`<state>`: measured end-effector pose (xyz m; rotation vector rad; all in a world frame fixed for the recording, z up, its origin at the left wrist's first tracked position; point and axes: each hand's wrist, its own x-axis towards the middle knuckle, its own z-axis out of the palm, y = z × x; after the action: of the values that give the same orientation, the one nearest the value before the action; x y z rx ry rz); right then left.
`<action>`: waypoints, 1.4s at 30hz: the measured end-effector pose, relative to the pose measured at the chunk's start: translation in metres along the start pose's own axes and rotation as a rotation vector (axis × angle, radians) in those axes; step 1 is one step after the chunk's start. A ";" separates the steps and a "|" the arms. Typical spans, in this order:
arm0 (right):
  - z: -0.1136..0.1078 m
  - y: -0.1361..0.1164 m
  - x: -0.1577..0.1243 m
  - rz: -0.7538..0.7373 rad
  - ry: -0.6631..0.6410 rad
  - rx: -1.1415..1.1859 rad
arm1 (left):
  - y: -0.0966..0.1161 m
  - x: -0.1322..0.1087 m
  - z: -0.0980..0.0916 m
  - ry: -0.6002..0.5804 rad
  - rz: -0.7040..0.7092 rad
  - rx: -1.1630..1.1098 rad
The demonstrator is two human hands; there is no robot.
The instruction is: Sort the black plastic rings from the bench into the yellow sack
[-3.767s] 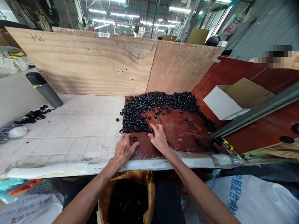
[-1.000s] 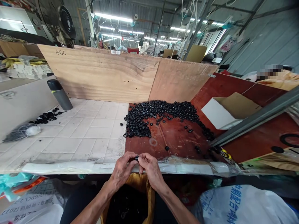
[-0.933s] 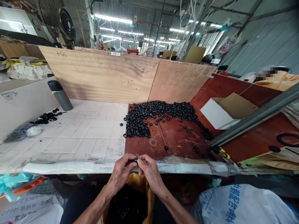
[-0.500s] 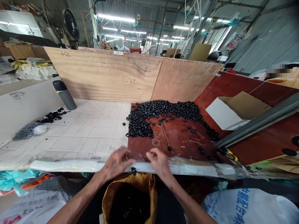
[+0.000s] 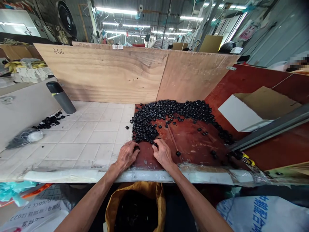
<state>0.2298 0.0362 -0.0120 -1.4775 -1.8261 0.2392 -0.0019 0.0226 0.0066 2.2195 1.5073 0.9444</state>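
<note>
Small round black plastic parts (image 5: 145,124) lie heaped in a curved pile on the red board. At the near left end of the pile, my left hand (image 5: 127,156) has its fingers curled round one of these black parts (image 5: 136,148). My right hand (image 5: 163,154) is beside it, with thumb and fingers closed on another black part (image 5: 154,143) at the pile's edge. Below the table edge, between my forearms, an open yellow-brown bag (image 5: 111,206) holds dark pieces that I cannot make out singly.
A grey bottle (image 5: 64,100) stands at the left, near loose black pieces (image 5: 49,122) and a clear bag of dark parts (image 5: 19,138). On the right are a white box (image 5: 238,112) and a slanting metal bar (image 5: 270,129). A plywood panel (image 5: 108,74) closes off the back.
Both hands have moved forward from the table's front edge to the pile and closed on parts. A black part seen dropping above the bag is gone from there.
</note>
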 end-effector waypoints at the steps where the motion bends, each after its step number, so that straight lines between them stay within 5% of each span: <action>1: -0.001 -0.004 -0.002 0.002 -0.011 0.095 | 0.001 -0.004 0.001 0.008 0.001 -0.058; 6: 0.000 -0.029 -0.008 0.345 -0.193 0.701 | 0.003 -0.011 0.004 0.023 -0.059 -0.305; 9: -0.001 -0.040 -0.009 0.423 -0.242 0.848 | 0.003 -0.008 0.004 0.008 -0.079 -0.395; 16: -0.002 -0.045 -0.015 0.190 -0.170 0.806 | 0.008 -0.007 0.006 -0.087 -0.242 -0.596; 22: 0.001 -0.043 -0.020 0.180 -0.122 0.689 | 0.010 -0.009 0.005 -0.088 -0.274 -0.769; 27: 0.000 -0.042 -0.019 0.092 -0.116 0.708 | 0.011 -0.009 0.003 -0.097 -0.231 -0.802; 38: -0.003 -0.048 -0.018 0.165 -0.212 0.677 | 0.013 -0.009 -0.003 -0.046 -0.050 -0.615; 42: -0.004 -0.046 -0.019 0.134 -0.210 0.660 | 0.014 -0.008 -0.002 -0.056 -0.087 -0.636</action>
<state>0.1986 0.0038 0.0089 -1.1238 -1.5767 0.9918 0.0045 0.0092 0.0133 1.6927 1.0657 1.1273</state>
